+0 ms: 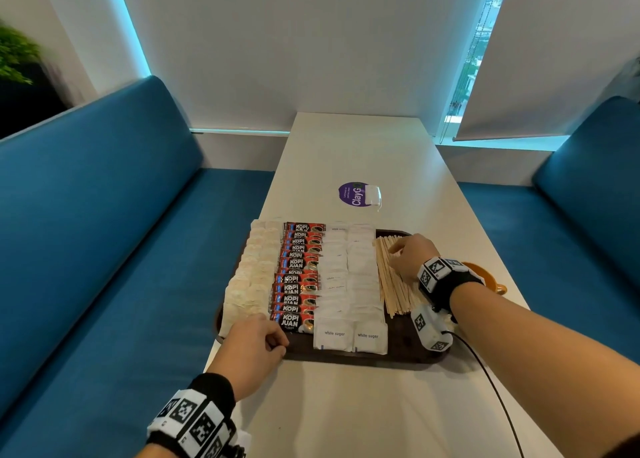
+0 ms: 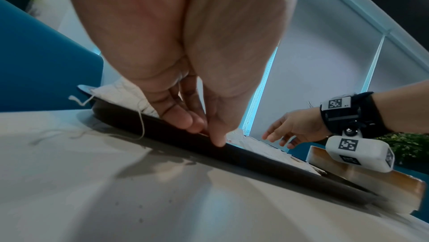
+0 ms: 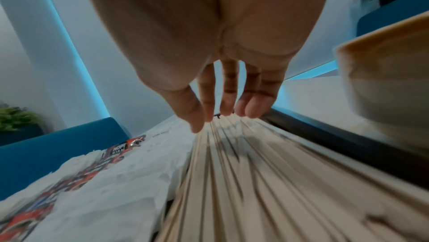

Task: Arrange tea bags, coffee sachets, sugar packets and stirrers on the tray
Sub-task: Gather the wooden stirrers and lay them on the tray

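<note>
Head view showing dark tray [image 1: 363, 360] lying on white desk [image 1: 346, 416], carrying rows: tea bags [image 1: 246, 284], coffee sachets [image 1: 298, 277], sugar packets [image 1: 349, 336], stirrers [image 1: 394, 284]. Left hand [image 1: 254, 340] gripping tray's near rim, thumb and fingers pinching. Right hand [image 3: 223, 88] hovering released, straight fingertips [image 3: 253, 110] touching stirrers. Orange cup [image 1: 485, 277] standing beside tray.

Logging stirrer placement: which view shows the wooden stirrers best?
Head view: the wooden stirrers lie whole along the tray's right side. The right wrist view shows them close but blurred, and in the left wrist view they cannot be made out.
</note>
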Available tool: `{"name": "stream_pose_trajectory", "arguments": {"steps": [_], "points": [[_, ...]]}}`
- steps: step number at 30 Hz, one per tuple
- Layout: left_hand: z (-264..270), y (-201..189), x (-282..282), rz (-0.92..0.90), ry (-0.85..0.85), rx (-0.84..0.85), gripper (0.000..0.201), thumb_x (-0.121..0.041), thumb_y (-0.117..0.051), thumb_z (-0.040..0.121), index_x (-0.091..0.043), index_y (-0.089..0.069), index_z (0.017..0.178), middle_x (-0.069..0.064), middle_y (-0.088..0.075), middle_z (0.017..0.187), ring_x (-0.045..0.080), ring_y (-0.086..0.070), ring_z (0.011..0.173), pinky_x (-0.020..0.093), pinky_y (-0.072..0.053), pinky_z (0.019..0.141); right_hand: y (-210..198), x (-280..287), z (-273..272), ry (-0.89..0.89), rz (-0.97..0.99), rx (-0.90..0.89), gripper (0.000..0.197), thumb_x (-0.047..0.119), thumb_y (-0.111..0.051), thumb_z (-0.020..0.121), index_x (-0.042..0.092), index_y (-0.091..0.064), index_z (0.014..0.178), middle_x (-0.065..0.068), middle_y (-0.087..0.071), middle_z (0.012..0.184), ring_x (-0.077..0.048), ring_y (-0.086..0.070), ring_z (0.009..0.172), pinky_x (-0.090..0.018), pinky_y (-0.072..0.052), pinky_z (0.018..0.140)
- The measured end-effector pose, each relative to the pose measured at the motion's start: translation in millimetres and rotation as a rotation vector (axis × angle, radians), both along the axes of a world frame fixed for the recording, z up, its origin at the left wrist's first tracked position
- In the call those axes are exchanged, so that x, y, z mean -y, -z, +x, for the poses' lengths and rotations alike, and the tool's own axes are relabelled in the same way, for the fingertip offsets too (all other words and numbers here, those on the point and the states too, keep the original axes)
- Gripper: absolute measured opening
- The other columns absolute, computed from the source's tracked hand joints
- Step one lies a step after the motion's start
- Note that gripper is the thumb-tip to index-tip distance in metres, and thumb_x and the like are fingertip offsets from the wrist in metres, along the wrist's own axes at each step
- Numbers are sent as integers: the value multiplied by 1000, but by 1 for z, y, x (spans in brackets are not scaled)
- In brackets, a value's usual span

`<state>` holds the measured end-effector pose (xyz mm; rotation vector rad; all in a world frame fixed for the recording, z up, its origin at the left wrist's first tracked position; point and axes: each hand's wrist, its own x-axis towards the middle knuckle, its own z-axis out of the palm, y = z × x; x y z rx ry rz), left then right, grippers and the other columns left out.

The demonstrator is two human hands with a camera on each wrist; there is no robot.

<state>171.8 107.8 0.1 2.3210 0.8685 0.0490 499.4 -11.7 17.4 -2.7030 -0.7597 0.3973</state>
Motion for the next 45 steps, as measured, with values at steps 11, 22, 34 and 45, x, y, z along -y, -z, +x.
{"name": "stream_pose_trajectory", "arguments": {"steps": [11,22,34,45], "points": [[-2,6,-3,6,2,27,12,-20,-75,89,-32,-74,86,-14,-60,92,4,-59,82,9,-41,67,7,-11,8,-96,-15,34,27,18,-69,88,23,-73,115,-2,-64,119,-17,-58,93,-27,-50,81],[-3,4,-2,7,6,27,12,-20,-75,90,-31,-73,87,-13,-60,92,4,-58,81,11,-41,67,-40,44,-67,-230,-57,-51,19,29,-60,101,17,-74,102,3,-71,94,-9,-65,83,-21,-54,75],[-2,-2,3,11,2,14,10,-18,-74,90,-28,-75,89,-13,-60,91,2,-58,81,8,-39,64,5,55,-78,-260,-203,-96,27,28,-54,104,17,-72,122,-3,-69,117,-21,-64,108,-30,-51,98],[-3,-3,2,0,9,14,15,-17,-75,89,-31,-74,85,-11,-63,93,3,-60,81,8,-41,66,15,85,-78,-176,-259,-13,25,32,-55,102,16,-72,111,0,-68,96,-15,-66,89,-25,-56,81]]}}
